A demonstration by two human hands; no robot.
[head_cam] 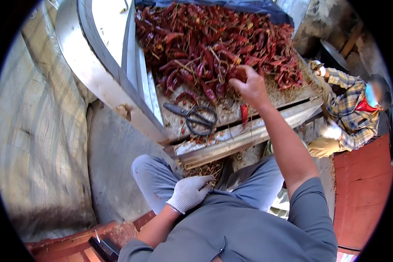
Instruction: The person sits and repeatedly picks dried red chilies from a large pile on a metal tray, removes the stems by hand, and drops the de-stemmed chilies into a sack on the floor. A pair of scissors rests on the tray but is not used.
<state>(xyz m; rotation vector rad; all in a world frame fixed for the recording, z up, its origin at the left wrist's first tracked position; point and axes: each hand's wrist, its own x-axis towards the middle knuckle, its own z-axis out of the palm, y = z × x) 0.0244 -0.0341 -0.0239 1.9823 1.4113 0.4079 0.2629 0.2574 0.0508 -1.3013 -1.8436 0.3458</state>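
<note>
Dried red chili peppers [196,49], many with stems, lie heaped on a worn wooden tabletop [275,95]. At the near edge of the heap is my bare right hand [250,85], thumb and forefinger curved about red peppers; whether it grips one is unclear. A single red pepper [244,113] lies below that hand, by the slot near the table's front edge. Black-handled scissors [196,118] rest at the table's near left, blades pointing left. My left hand [190,192], in a white knit glove, is low over my lap, its fingers loosely bent and its palm hidden.
A curved metal frame [95,62] rises along the table's left side. Dark blue sheeting [242,6] borders the heap at the back. On the right sits another person [350,101] in a plaid shirt and white gloves. Stem debris [204,172] lies below the table's front edge.
</note>
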